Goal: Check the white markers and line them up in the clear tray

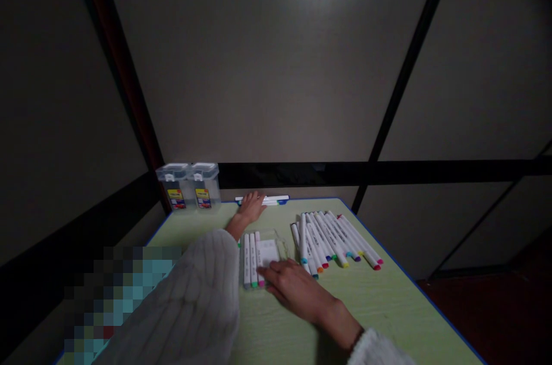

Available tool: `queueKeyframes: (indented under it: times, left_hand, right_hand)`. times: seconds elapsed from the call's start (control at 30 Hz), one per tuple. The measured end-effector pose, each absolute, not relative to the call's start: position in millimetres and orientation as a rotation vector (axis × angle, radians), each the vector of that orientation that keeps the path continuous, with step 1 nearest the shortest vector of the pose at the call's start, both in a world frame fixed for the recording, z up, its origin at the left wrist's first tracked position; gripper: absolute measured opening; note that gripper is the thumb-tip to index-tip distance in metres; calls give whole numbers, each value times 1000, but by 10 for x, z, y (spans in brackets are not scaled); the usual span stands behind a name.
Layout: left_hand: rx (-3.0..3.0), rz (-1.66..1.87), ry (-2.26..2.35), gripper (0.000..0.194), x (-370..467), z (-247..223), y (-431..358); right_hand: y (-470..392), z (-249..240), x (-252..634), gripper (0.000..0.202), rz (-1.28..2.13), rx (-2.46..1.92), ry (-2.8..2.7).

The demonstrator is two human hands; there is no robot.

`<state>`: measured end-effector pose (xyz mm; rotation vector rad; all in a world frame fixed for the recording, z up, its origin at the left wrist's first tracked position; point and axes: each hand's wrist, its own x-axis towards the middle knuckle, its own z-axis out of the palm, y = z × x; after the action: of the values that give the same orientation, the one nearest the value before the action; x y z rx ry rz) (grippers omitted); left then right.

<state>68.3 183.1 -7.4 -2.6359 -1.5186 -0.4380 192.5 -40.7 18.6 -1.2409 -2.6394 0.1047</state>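
Observation:
My left hand (252,207) reaches to the back edge of the table, its fingers stretched over white markers (276,200) lying sideways there. Its fingertips touch or hover just above them; I cannot tell which. My right hand (295,289) lies low with extended fingers on the right part of a clear plastic case (271,234). Inside the case, three white markers (253,258) stand side by side at the left, with grey, green and pink ends towards me. A white panel (268,251) shows beside them. My left sleeve hides the area left of the case.
A loose pile of white markers (330,238) with coloured ends lies at the right of the pale green table (366,307). Two clear lidded boxes (202,189) stand at the back left. A wall of dark-framed panels (276,77) rises behind the table.

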Motion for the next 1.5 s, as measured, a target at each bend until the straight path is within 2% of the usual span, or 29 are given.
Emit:
queueKeyframes:
  times: [0.4,1.5]
  left_hand:
    - [-2583,-462,-1530,28,765,-122,1871]
    - [-2696,-385,-1531,38,711,-278,1963]
  right_hand:
    - [-399,188,1926,30,114,-1251,-2636]
    - [-407,199,1929,31,148,-1267,-2625]
